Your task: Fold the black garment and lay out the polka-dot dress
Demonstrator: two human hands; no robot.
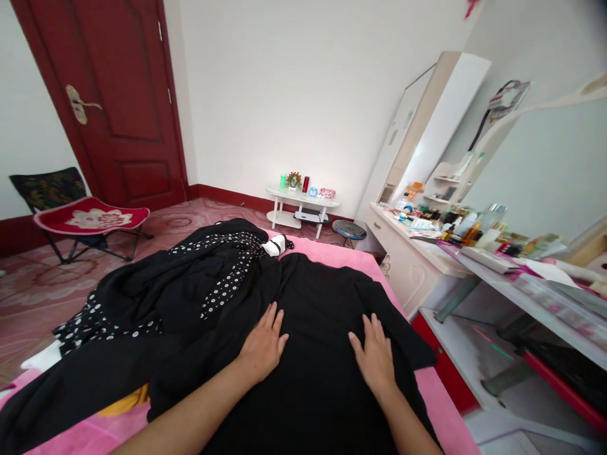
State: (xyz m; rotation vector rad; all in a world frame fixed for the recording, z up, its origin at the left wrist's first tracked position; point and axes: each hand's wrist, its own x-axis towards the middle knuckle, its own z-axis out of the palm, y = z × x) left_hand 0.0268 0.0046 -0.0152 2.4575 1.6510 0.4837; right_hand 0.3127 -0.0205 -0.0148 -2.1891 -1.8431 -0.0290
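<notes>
Both hands lay flat and open on the black garment (313, 354), gripping nothing, palms pressed to the cloth. The left hand (263, 344) rested with fingers spread, pointing toward twelve o'clock, and the right hand (377, 354) sat just off at its three o'clock, fingers likewise released and stretched flat, the two well apart with bare black fabric between them. The garment was spread across the pink bed cover (441, 398), filling the middle of the view and running down to six o'clock between the forearms. At ten o'clock from the left hand lay a heap of dark clothing with a white-dotted black piece (222, 272) draped over it, touching the flat garment along its left edge. A small white item (275, 245) sat at twelve o'clock, at the far end of the pile. Further out, a red folding chair (88, 218) stood at ten o'clock by the dark red door (109, 95), a little white table (301, 205) stood at twelve o'clock against the wall, and a cluttered dressing table (427, 243) ran along at two o'clock.
</notes>
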